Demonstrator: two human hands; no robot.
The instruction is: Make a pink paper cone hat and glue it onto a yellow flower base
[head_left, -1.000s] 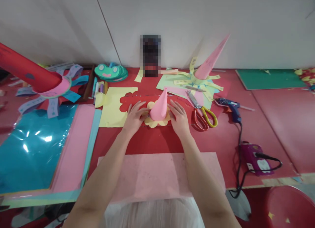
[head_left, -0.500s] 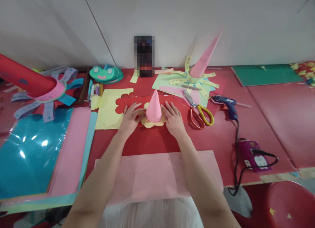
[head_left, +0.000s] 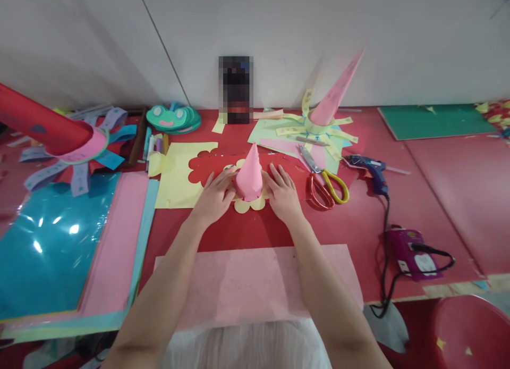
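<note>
A small pink paper cone (head_left: 249,178) stands upright between my hands, point up. Under it lies a pale yellow paper flower (head_left: 247,206), whose rounded petals show in front of and behind the cone's base. My left hand (head_left: 215,195) grips the base from the left, its fingertips partly hidden. On the opposite side my right hand (head_left: 282,192) has its thumb and fingers against the base, the other fingers stretched forward. Beneath both hands is red paper with a scalloped edge (head_left: 196,169). Scissors (head_left: 317,170) with one red and one yellow handle lie right of my right hand.
A glue gun (head_left: 370,169) lies at the right, its cable running to a purple box (head_left: 413,253). Behind stands a taller pink cone (head_left: 332,100) with yellow strips. Paper stacks (head_left: 119,241) and a red tube (head_left: 48,122) are at the left. Green frog cutouts (head_left: 171,118) lie behind.
The cone's base has shifted slightly on the yellow flower, and more of the front petals show. Both hands stay at the cone's sides. The view has moved slightly.
</note>
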